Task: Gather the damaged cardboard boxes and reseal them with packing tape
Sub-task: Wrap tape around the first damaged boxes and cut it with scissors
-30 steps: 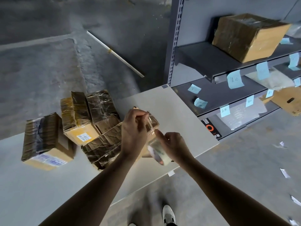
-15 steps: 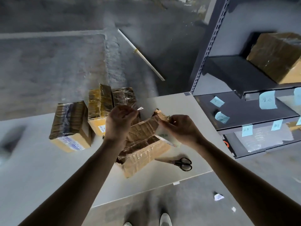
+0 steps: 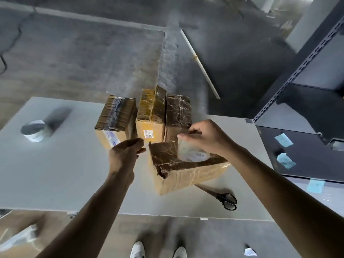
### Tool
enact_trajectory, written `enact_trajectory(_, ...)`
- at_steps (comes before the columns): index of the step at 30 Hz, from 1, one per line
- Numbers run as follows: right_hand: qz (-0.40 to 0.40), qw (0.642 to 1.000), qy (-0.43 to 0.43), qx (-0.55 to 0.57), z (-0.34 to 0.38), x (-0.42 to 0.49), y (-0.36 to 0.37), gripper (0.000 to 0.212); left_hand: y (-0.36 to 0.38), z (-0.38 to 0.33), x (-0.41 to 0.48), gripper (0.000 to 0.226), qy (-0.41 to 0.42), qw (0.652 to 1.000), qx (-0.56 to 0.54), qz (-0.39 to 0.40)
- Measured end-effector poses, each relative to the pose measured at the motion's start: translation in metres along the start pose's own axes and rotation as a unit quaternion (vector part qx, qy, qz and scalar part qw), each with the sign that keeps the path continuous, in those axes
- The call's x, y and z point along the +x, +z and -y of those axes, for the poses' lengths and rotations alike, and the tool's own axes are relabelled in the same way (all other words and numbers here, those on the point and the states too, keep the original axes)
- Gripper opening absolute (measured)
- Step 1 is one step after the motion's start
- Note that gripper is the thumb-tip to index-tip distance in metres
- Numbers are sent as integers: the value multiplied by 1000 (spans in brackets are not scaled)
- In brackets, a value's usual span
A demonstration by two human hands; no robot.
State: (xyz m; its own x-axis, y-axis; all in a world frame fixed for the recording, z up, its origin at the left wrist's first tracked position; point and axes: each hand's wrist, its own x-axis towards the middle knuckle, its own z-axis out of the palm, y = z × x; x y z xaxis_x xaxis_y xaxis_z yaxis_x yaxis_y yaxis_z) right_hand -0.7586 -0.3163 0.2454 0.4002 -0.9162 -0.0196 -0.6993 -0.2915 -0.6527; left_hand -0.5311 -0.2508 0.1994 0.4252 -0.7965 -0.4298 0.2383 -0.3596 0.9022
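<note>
Fingers (image 3: 188, 135) of the right hand (image 3: 208, 138) curl over a clear packing tape roll (image 3: 193, 153) and grip it, standing it on edge on the crumpled lid of the damaged box (image 3: 186, 170). The left hand (image 3: 126, 155) brings its thumb and fingertips together just beside the box's top left corner. Whether they pinch a tape end cannot be told.

The box sits mid-tabletop (image 3: 55, 174), nearer the near edge. Three taped boxes (image 3: 150, 116) stand side by side just behind it at the far edge. Black scissors (image 3: 223, 198) lie closed near the near edge, just right of the box. A second roll (image 3: 35, 130) stands toward the left edge.
</note>
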Motion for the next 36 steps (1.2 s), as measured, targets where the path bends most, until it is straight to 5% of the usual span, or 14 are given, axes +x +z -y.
enact_trajectory(20, 139, 977, -79, -140, 41, 38, 35, 31, -30, 74, 5, 10, -93, 993, -54, -45)
enact_trajectory(36, 109, 981, -70, -147, 34, 28, 43, 33, 30, 115, 7, 8, -74, 995, -52, -40)
